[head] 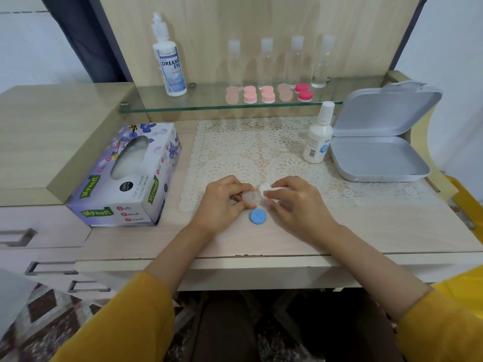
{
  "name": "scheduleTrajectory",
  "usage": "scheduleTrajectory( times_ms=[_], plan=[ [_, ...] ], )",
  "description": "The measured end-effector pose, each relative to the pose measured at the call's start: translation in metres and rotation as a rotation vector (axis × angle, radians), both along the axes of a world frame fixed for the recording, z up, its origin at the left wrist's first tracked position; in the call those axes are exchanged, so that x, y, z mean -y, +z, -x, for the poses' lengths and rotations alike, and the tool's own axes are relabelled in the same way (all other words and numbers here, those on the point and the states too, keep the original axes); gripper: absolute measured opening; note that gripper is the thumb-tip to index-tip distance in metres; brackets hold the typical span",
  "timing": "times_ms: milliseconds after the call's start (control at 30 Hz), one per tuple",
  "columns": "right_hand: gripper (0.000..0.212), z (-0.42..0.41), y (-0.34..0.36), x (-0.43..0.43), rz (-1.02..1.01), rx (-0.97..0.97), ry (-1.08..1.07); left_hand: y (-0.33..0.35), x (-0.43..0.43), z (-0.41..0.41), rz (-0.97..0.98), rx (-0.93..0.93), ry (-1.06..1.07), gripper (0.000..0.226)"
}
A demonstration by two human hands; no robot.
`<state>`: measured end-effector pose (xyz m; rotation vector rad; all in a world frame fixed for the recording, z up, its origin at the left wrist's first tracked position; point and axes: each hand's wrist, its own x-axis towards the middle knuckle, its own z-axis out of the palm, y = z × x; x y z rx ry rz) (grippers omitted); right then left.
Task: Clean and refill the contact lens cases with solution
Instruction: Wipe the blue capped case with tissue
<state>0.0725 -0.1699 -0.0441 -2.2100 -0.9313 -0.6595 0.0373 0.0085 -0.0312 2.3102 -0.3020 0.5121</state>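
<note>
With the case [251, 196] pinched in the left hand [222, 202] and a folded tissue [264, 188] gripped against it by the right hand [295, 202], lint could be left inside, or the cap [258, 216] between both hands knocked away.

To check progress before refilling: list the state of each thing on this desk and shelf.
Lens case: uncapped, held by left hand.
Tissue piece: pinched by right hand, against the case.
Blue cap: off, lying on the desk.
Small bottle: upright, capped.
Large solution bottle: upright on the shelf.
Metal tin: lid open.
Tissue box: opened, tissue in slot.
Pink cases: capped, on shelf.
</note>
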Motion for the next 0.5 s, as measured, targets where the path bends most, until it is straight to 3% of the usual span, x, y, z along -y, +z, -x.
scheduleTrajectory(
  times_ms=[500],
  plan=[
    [0.011, 0.0026, 0.0048, -0.0027, 0.041, 0.008, -0.031, -0.0018, -0.0003, -0.0015, -0.003, 0.01, -0.021, 0.03]
  ],
)
